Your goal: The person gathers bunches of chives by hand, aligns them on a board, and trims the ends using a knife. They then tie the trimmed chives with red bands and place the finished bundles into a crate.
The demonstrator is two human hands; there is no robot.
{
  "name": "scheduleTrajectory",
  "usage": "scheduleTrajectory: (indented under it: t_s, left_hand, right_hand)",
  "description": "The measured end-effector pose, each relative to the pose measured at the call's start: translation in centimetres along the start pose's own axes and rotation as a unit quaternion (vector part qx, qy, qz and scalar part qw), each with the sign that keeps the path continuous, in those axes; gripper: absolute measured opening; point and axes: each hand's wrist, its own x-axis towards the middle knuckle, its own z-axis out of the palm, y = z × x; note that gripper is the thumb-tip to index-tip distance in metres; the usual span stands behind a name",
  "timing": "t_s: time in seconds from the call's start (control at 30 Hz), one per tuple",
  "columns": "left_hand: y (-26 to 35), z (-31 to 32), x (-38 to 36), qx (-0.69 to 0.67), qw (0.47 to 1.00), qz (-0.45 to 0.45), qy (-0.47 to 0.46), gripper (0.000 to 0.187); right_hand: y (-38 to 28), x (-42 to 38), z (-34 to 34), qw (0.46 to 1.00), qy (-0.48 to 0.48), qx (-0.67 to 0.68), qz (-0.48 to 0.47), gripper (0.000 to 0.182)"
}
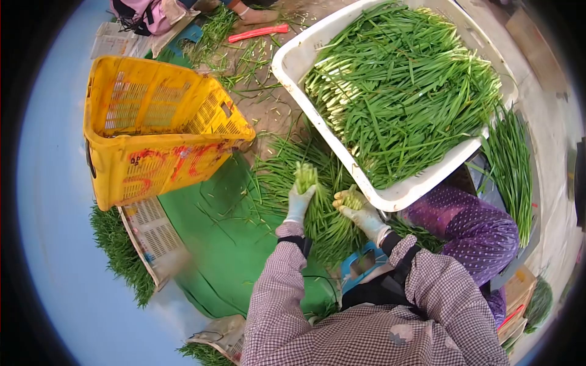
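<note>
In a thin pale glove, my left hand is closed around a bunch of garlic chives, whose pale cut ends point up and away from me. My right hand, gloved too, has its fingers wrapped round a second chive bunch just to the right. Leaves hang down from the bunches between my hands. More loose chives lie on the ground beyond them. Close to my right hand is the near corner of a white tub, heaped with chives.
A yellow crate stands at the left beside a green mat. Chives lie right of the tub, near a knee in purple dotted trousers. Another person's foot and a red strip are at the top.
</note>
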Motion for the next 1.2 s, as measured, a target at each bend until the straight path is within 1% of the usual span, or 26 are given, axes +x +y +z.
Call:
scheduleTrajectory:
  t_s: [0.1, 0.13, 0.17, 0.2, 0.23, 0.27, 0.3, 0.37, 0.4, 0.43, 0.5, 0.57, 0.63, 0.7, 0.77, 0.8, 0.87, 0.9, 0.93, 0.97, 1.0, 1.03, 1.07, 1.1, 1.17, 1.2]
  left_hand:
    - [-5.7, 2.7, 3.7, 0.092, 0.996, 0.006, 0.002, 0.055]
    - [-6.4, 3.2, 4.1, 0.185, 0.982, 0.012, 0.023, 0.058]
    - [-5.4, 3.9, 4.0, 0.388, 0.918, -0.039, 0.066, 0.06]
    - [-8.9, 3.0, 5.2, 0.343, 0.936, -0.06, 0.046, 0.06]
    - [-8.5, 2.9, 4.7, 0.325, 0.943, -0.069, 0.02, 0.066]
    - [-9.4, 2.7, 5.1, 0.227, 0.969, -0.09, -0.026, 0.072]
    - [-9.0, 2.5, 4.8, 0.129, 0.983, -0.113, -0.067, 0.078]
    - [-6.3, 0.7, 3.3, 0.21, 0.971, -0.061, -0.095, 0.088]
    - [-6.3, -1.2, 3.4, 0.301, 0.947, -0.065, -0.093, 0.091]
    - [-2.3, -2.2, 1.9, 0.358, 0.932, -0.012, -0.045, 0.085]
    - [0.3, -6.0, -0.8, 0.274, 0.958, -0.045, 0.065, 0.068]
    - [3.3, -9.5, -4.0, 0.147, 0.981, 0.011, 0.127, 0.049]
    - [4.8, -10.7, -7.0, 0.189, 0.942, 0.121, 0.25, 0.035]
    - [13.4, -7.9, -13.3, 0.258, 0.875, 0.257, 0.317, 0.024]
    - [22.9, -3.3, -20.8, 0.127, 0.914, 0.273, 0.273, 0.015]
    - [24.8, -2.0, -23.7, 0.082, 0.946, 0.269, 0.159, 0.021]
    - [28.2, 2.9, -29.6, -0.053, 0.961, 0.261, -0.073, 0.038]
    - [30.1, 4.4, -32.1, -0.068, 0.957, 0.155, -0.237, 0.036]
    - [31.1, 6.8, -34.2, -0.172, 0.924, 0.143, -0.311, 0.036]
    - [32.4, 9.1, -36.2, -0.268, 0.873, 0.124, -0.387, 0.038]
    - [35.8, 10.3, -39.0, -0.354, 0.864, 0.032, -0.356, 0.037]
    - [38.4, 11.3, -41.3, -0.43, 0.841, -0.068, -0.322, 0.037]
    - [37.8, 13.0, -41.5, -0.419, 0.842, -0.06, -0.335, 0.037]
    - [36.1, 14.8, -40.8, -0.568, 0.678, -0.077, -0.46, 0.039]
    - [33.3, 17.2, -39.7, -0.748, 0.237, -0.134, -0.606, 0.053]
    - [33.7, 16.1, -39.7, -0.581, 0.606, -0.049, -0.541, 0.087]
  right_hand:
    - [-2.8, -1.4, 2.0, 0.999, -0.032, 0.021, 0.009, 0.028]
    - [-4.6, -2.3, 3.4, 0.998, -0.063, -0.022, -0.013, 0.027]
    - [-7.4, -3.6, 5.0, 0.993, -0.091, -0.067, -0.036, 0.026]
    - [-10.8, -5.3, 6.6, 0.993, -0.116, -0.014, 0.001, 0.025]
    - [-14.2, -7.4, 8.0, 0.989, -0.138, 0.039, 0.041, 0.024]
    - [-17.3, -9.0, 8.8, 0.989, -0.143, -0.047, -0.016, 0.025]
    - [-17.9, -9.3, 8.4, 0.985, -0.148, 0.074, -0.041, 0.026]
    - [-16.8, -7.7, 5.6, 0.979, -0.03, -0.165, -0.114, 0.024]
    - [-16.3, -7.7, 4.9, 0.997, 0.017, -0.062, -0.045, 0.019]
    - [-15.6, -7.6, 4.7, 0.997, 0.034, -0.033, -0.061, 0.014]
    - [-20.0, -10.1, 6.7, 0.981, 0.022, -0.145, -0.124, 0.014]
    - [-18.3, -9.3, 4.2, 0.869, 0.006, -0.368, -0.332, 0.017]
    - [-18.0, -9.4, 5.0, 0.973, 0.046, -0.182, -0.132, 0.017]
    - [-19.3, -10.6, 6.4, 0.978, 0.025, -0.104, -0.18, 0.018]
    - [-24.4, -14.8, 10.1, 0.973, 0.029, -0.041, -0.226, 0.018]
    - [-25.7, -16.1, 10.7, 0.96, 0.043, -0.026, -0.276, 0.014]
    - [-27.8, -18.9, 10.4, 0.897, 0.04, -0.164, -0.408, 0.015]
    - [-28.8, -20.9, 10.8, 0.861, 0.018, -0.225, -0.456, 0.018]
    - [-28.5, -22.1, 11.1, 0.859, -0.042, -0.151, -0.488, 0.027]
    - [-27.9, -22.5, 10.7, 0.794, -0.094, -0.176, -0.574, 0.036]
    - [-26.9, -23.8, 10.2, 0.721, -0.044, -0.274, -0.634, 0.035]
    - [-27.7, -27.2, 9.8, 0.638, -0.079, -0.442, -0.626, 0.03]
    - [-26.9, -29.3, 10.5, 0.617, -0.129, -0.408, -0.66, 0.018]
    - [-26.7, -30.5, 9.3, 0.601, -0.229, -0.391, -0.658, 0.027]
    - [-25.2, -35.0, 8.3, 0.53, -0.137, -0.508, -0.665, 0.034]
    - [-24.7, -36.8, 7.7, 0.547, -0.129, -0.5, -0.659, 0.036]
